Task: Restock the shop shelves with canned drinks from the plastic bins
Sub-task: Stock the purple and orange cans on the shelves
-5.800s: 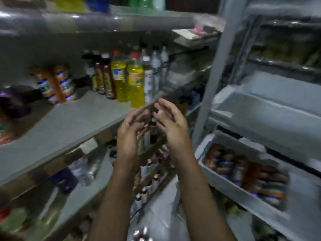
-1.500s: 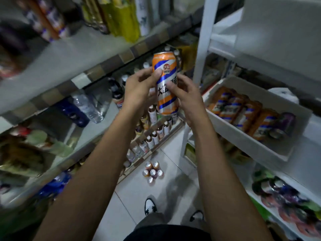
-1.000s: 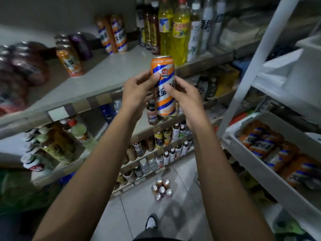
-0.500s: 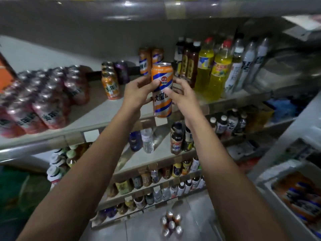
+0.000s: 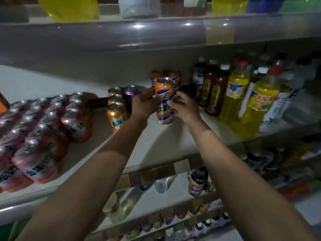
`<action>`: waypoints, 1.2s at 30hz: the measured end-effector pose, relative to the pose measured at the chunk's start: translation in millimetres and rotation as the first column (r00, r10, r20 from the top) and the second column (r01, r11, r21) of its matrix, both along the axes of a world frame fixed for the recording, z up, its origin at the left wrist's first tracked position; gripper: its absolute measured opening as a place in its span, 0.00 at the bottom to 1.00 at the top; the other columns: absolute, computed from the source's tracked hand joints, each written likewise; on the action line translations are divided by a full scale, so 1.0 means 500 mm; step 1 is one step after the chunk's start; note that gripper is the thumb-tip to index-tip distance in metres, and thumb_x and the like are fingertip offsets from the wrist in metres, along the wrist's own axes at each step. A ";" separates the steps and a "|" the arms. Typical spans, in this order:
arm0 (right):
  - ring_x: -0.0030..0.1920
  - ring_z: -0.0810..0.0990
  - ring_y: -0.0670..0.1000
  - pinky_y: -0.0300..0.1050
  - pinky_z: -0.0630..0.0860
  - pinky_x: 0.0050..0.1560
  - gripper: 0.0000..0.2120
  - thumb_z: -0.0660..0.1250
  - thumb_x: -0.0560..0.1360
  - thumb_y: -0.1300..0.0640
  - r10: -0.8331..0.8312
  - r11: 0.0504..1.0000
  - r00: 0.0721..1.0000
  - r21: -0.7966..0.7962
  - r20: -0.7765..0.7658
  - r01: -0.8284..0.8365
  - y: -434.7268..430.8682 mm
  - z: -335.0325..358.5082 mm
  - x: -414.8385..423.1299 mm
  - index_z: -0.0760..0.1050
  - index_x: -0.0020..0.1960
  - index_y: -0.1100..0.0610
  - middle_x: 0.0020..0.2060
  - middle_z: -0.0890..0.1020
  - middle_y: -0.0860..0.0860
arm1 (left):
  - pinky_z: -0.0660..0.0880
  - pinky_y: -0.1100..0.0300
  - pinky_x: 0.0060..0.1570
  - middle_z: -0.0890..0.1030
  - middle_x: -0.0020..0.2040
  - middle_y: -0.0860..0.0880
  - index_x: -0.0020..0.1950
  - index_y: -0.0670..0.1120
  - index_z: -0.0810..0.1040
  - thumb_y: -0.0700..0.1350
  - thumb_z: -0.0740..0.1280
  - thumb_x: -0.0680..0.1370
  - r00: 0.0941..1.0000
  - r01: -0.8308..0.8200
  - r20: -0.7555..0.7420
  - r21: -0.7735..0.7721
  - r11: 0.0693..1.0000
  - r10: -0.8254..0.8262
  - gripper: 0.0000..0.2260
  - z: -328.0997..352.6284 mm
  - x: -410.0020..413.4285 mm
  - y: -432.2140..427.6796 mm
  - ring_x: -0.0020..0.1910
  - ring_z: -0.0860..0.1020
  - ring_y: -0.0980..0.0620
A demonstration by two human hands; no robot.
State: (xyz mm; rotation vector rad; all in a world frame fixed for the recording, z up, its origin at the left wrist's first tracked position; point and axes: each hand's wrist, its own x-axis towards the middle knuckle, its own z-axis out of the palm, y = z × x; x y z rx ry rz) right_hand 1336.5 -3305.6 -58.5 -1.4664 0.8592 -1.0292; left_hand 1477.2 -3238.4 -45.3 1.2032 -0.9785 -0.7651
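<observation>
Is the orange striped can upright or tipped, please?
Upright: the orange striped can has its silver top uppermost, gripped by the left hand and right hand.

Two bare arms and two bare hands.

The left forearm (image 5: 97,173) and right forearm (image 5: 231,167) are uncovered along all that shows of them, slim and smooth, with the skin bare at both wrists. The left hand (image 5: 144,106) and right hand (image 5: 186,109) are bare too. Dim light and blur leave the nails too soft to tell.
</observation>
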 end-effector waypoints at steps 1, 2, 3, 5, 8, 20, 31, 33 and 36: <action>0.61 0.82 0.52 0.61 0.77 0.64 0.30 0.75 0.65 0.46 -0.004 1.000 1.000 0.002 0.005 0.004 -0.019 -0.003 0.013 0.77 0.66 0.48 0.62 0.82 0.50 | 0.76 0.32 0.61 0.81 0.62 0.36 0.66 0.42 0.79 0.47 0.78 0.73 0.999 0.035 -0.019 -0.005 0.999 -0.035 0.24 -0.011 0.016 -0.025 0.61 0.80 0.34; 0.62 0.81 0.53 0.61 0.77 0.64 0.31 0.76 0.67 0.47 -0.009 1.000 1.000 0.007 0.005 0.009 -0.037 -0.008 0.024 0.75 0.68 0.49 0.63 0.81 0.52 | 0.75 0.31 0.62 0.81 0.63 0.36 0.67 0.42 0.79 0.48 0.78 0.72 0.997 0.053 -0.049 -0.006 0.999 -0.053 0.25 -0.022 0.030 -0.049 0.62 0.79 0.34; 0.63 0.80 0.53 0.61 0.76 0.65 0.31 0.76 0.69 0.50 -0.013 1.000 1.000 0.018 0.004 0.013 -0.050 -0.011 0.032 0.74 0.71 0.50 0.65 0.80 0.53 | 0.74 0.32 0.62 0.81 0.63 0.37 0.66 0.43 0.79 0.46 0.78 0.73 0.996 0.051 -0.075 0.001 0.999 -0.051 0.23 -0.026 0.040 -0.066 0.62 0.80 0.35; 0.64 0.80 0.54 0.61 0.76 0.66 0.30 0.75 0.73 0.55 -0.012 0.999 1.000 0.037 0.003 0.012 -0.071 -0.020 0.049 0.71 0.74 0.52 0.67 0.79 0.54 | 0.76 0.35 0.63 0.84 0.58 0.42 0.61 0.44 0.82 0.42 0.75 0.75 0.998 -0.008 -0.068 0.016 1.000 0.009 0.15 -0.025 0.044 -0.088 0.59 0.82 0.40; 0.64 0.80 0.53 0.60 0.76 0.66 0.29 0.74 0.75 0.58 -0.019 0.998 1.000 0.059 -0.005 0.019 -0.090 -0.032 0.067 0.70 0.75 0.53 0.67 0.79 0.53 | 0.77 0.38 0.63 0.85 0.52 0.45 0.56 0.46 0.82 0.39 0.72 0.76 0.997 -0.062 -0.049 0.020 0.998 0.063 0.09 -0.041 0.052 -0.118 0.55 0.83 0.44; 0.66 0.78 0.54 0.58 0.75 0.67 0.28 0.73 0.76 0.59 -0.072 0.997 0.997 -0.002 -0.039 0.072 -0.110 -0.026 0.100 0.70 0.74 0.55 0.68 0.78 0.56 | 0.69 0.28 0.66 0.75 0.69 0.33 0.72 0.39 0.74 0.40 0.73 0.76 0.969 0.091 -0.226 -0.042 0.995 -0.098 0.25 -0.075 0.101 -0.153 0.69 0.74 0.32; 0.67 0.77 0.54 0.60 0.74 0.69 0.32 0.75 0.74 0.57 -0.065 0.998 0.998 -0.015 -0.024 0.065 -0.122 -0.036 0.104 0.69 0.75 0.54 0.69 0.77 0.55 | 0.74 0.33 0.64 0.80 0.65 0.38 0.69 0.42 0.77 0.41 0.72 0.76 0.986 0.000 -0.167 -0.019 1.000 -0.003 0.21 -0.070 0.092 -0.159 0.66 0.78 0.36; 0.67 0.77 0.53 0.58 0.74 0.69 0.32 0.75 0.74 0.58 -0.051 0.999 0.999 -0.014 -0.008 0.051 -0.112 -0.033 0.089 0.69 0.75 0.53 0.68 0.77 0.55 | 0.77 0.37 0.62 0.80 0.63 0.36 0.65 0.44 0.79 0.39 0.73 0.74 0.981 -0.127 -0.148 -0.018 0.992 0.122 0.20 -0.056 0.075 -0.145 0.63 0.79 0.36; 0.67 0.77 0.51 0.46 0.77 0.62 0.30 0.73 0.76 0.59 -0.081 0.997 0.996 -0.016 0.034 0.081 -0.091 -0.024 0.043 0.69 0.75 0.52 0.65 0.79 0.54 | 0.79 0.42 0.61 0.81 0.60 0.38 0.61 0.50 0.78 0.39 0.72 0.73 0.941 -0.318 -0.158 -0.107 0.942 0.300 0.17 -0.044 0.039 -0.098 0.61 0.80 0.41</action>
